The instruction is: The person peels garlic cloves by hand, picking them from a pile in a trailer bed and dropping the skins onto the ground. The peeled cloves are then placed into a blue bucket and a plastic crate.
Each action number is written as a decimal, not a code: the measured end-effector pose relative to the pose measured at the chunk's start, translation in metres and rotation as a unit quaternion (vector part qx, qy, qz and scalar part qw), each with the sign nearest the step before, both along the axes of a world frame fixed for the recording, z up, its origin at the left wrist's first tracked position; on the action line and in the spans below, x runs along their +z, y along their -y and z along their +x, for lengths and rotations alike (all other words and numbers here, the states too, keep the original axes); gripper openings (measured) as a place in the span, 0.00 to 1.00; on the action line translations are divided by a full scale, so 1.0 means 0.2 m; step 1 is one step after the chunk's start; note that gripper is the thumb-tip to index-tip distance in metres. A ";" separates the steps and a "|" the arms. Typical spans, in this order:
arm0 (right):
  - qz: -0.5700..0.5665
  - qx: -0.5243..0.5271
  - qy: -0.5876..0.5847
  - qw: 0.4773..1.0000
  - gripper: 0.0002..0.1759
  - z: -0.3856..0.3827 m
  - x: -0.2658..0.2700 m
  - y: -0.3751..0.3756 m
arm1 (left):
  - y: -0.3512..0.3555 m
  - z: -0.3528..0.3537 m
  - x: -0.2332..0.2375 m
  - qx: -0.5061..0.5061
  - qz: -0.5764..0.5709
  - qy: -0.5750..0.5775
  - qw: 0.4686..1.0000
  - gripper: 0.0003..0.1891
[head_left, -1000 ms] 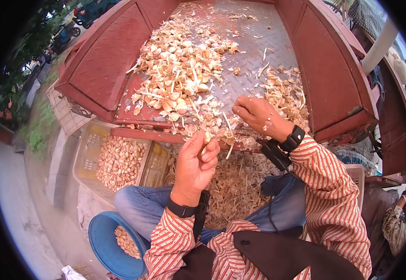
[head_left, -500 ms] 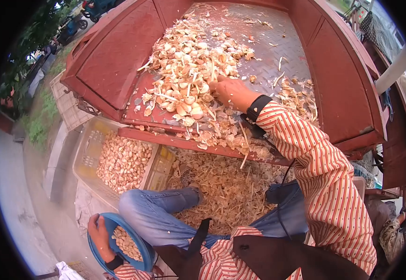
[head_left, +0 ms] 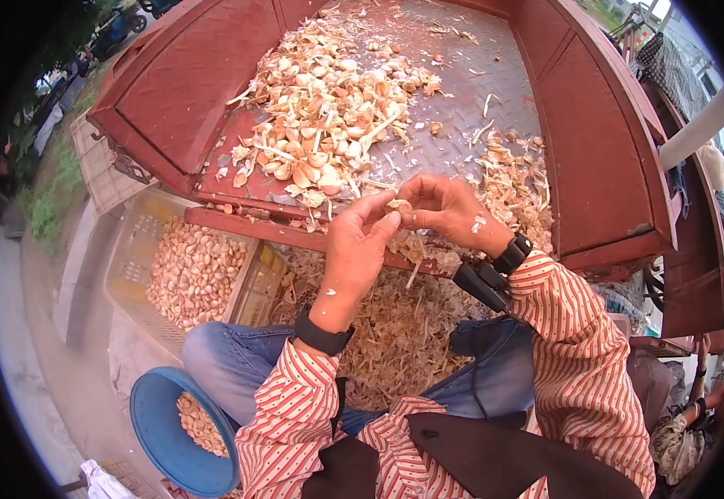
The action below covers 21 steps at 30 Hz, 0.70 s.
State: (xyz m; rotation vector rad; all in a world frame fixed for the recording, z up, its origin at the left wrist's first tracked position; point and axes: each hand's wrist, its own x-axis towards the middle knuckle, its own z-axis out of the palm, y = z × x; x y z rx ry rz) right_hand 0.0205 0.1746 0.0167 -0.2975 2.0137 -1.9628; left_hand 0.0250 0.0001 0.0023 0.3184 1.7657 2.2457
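Garlic clove (head_left: 396,205) held at the cart bed's near edge

The small clove is pinched between the fingertips of the left hand (head_left: 362,245) and right hand (head_left: 449,214), both narrowed around it, above the cart bed (head_left: 482,83)'s near edge. Farther onto the bed, a garlic heap (head_left: 325,108) is spread. The clove can be expected to be light and firm, its papery skin slippery and easily torn; it is best gripped gently by its broad sides.
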 end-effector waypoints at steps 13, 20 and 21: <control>-0.043 -0.042 -0.012 0.998 0.08 0.00 0.03 -0.12 | 0.02 0.07 0.05 -0.054 0.145 0.196 0.968 0.12; 0.212 -0.034 -0.325 0.921 0.17 0.07 0.01 0.01 | 0.04 0.07 -0.07 -0.067 0.292 0.250 0.921 0.09; 0.213 -0.021 -0.299 0.930 0.17 0.08 0.03 0.02 | 0.04 0.08 -0.06 -0.060 0.290 0.254 0.921 0.09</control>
